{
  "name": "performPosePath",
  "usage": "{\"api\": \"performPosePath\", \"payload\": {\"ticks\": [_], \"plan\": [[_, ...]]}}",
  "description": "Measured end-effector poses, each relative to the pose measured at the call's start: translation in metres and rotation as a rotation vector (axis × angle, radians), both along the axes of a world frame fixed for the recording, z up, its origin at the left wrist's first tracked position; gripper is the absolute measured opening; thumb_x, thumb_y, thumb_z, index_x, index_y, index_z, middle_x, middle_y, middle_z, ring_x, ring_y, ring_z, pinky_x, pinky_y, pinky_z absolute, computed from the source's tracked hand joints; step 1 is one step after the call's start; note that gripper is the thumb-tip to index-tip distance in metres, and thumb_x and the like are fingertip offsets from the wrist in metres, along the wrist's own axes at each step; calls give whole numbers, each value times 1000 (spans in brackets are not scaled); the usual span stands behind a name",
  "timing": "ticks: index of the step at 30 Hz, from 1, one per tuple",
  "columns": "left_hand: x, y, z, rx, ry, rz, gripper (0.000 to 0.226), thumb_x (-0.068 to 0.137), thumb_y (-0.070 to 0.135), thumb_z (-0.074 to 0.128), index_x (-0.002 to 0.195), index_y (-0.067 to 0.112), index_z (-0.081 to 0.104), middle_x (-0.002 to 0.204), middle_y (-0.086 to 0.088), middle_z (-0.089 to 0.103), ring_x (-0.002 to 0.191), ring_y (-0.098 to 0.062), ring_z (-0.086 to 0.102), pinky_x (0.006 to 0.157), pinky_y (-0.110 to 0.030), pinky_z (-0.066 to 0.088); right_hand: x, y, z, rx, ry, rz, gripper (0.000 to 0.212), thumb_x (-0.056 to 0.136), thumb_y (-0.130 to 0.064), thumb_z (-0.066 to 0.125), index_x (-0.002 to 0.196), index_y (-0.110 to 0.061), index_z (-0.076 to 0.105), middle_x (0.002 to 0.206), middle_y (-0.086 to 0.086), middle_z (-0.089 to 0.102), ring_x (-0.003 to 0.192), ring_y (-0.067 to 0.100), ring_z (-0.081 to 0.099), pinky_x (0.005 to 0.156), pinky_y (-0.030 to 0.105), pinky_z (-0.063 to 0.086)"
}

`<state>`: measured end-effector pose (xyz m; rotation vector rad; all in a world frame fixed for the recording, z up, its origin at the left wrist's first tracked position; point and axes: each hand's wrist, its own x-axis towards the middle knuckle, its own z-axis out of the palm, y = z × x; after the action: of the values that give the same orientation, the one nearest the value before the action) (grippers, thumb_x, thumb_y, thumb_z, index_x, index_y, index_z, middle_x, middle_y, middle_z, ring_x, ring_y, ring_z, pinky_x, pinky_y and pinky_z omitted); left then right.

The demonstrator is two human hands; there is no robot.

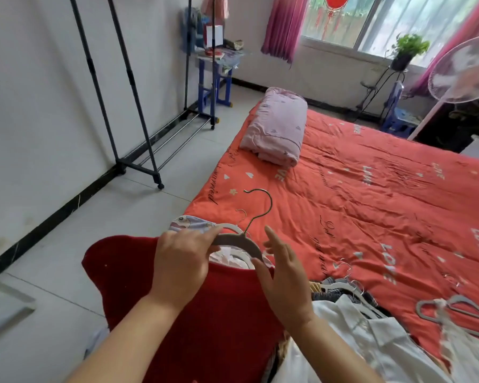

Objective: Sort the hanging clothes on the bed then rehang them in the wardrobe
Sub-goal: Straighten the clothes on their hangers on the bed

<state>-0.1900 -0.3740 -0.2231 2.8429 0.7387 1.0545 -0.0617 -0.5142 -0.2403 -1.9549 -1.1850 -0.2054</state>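
Pale grey curved hanger [242, 242] with a brass-coloured hook, over a dark red knitted garment [205, 313] at the near left corner of the orange-red printed bedspread [371, 205]. Its long axis spans both hands and the hook points up the bedspread. The left hand [180, 261] grips one arm of it. The right hand [285, 280], fingers straight and spread, sits beside the other end. The bedspread print reads "LOVE".
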Motion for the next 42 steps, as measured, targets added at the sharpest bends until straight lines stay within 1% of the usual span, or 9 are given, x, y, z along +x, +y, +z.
{"api": "performPosePath", "payload": {"ticks": [4, 11, 15, 20, 23, 30, 33, 38, 42], "plan": [[-15, -37, 63, 38, -124, 22, 33, 74, 24, 61, 105, 17, 71, 62, 1, 62, 54, -24, 59, 58, -34, 41, -13, -49, 38, 32, -108, -17, 58, 80, -41, 51, 135, -32, 35, 103, -1, 64, 93, 19, 61, 84, 38, 52], [-20, -155, 159, 14, -252, -115, 36, 75, 18, 69, 111, 16, 69, 69, -4, 69, 61, -26, 65, 62, -38, 45, -26, -169, 128, 122, -336, -176, 61, 78, -39, 50, 136, -27, 36, 98, 5, 62, 93, 19, 53, 87, 36, 44], [-9, -232, 184, -19, -253, -230, 41, 70, 15, 79, 110, 14, 69, 69, -7, 68, 58, -28, 65, 61, -37, 45, -32, -268, 161, 58, -461, -278, 62, 78, -41, 48, 137, -26, 34, 96, 7, 61, 86, 29, 61, 80, 44, 53], [20, -334, 195, -134, -262, -437, 39, 72, 25, 64, 110, 15, 70, 79, -10, 72, 65, -29, 68, 65, -44, 54, -33, -390, 179, -37, -496, -450, 66, 76, -48, 50, 137, -28, 35, 94, 4, 59, 89, 17, 47, 76, 39, 53], [38, -394, 195, -241, -251, -558, 39, 74, 24, 64, 112, 16, 69, 86, -11, 73, 71, -31, 69, 71, -47, 53, -30, -457, 181, -100, -475, -515, 67, 77, -47, 50, 139, -30, 32, 96, 5, 60, 89, 25, 57, 77, 42, 54], [100, -505, 184, -391, -76, -777, 43, 90, 27, 58, 133, 31, 51, 123, 0, 63, 111, -23, 57, 95, -36, 41, -8, -583, 174, -230, -470, -687, 64, 83, -43, 49, 142, -26, 29, 98, 6, 59, 90, 23, 54, 80, 37, 48], [136, -538, 173, -379, 11, -900, 47, 94, 30, 52, 139, 34, 41, 124, 1, 60, 111, -22, 55, 95, -35, 40, 8, -627, 172, -252, -483, -744, 63, 83, -40, 50, 141, -24, 32, 94, 5, 57, 88, 16, 46, 81, 30, 42], [201, -574, 154, -161, 199, -1006, 60, 91, 48, 47, 145, 40, 22, 123, 6, 54, 120, -17, 46, 99, -30, 26, 45, -692, 169, -336, -473, -830, 65, 84, -41, 52, 142, -23, 31, 92, 4, 55, 86, 16, 48, 75, 43, 53], [255, -602, 147, -160, 311, -1109, 64, 90, 39, 53, 144, 43, 20, 117, 6, 50, 117, -16, 46, 96, -30, 28, 75, -729, 168, -420, -497, -917, 76, 77, -30, 73, 141, -21, 33, 92, 5, 55, 84, 19, 52, 72, 45, 54]]}}
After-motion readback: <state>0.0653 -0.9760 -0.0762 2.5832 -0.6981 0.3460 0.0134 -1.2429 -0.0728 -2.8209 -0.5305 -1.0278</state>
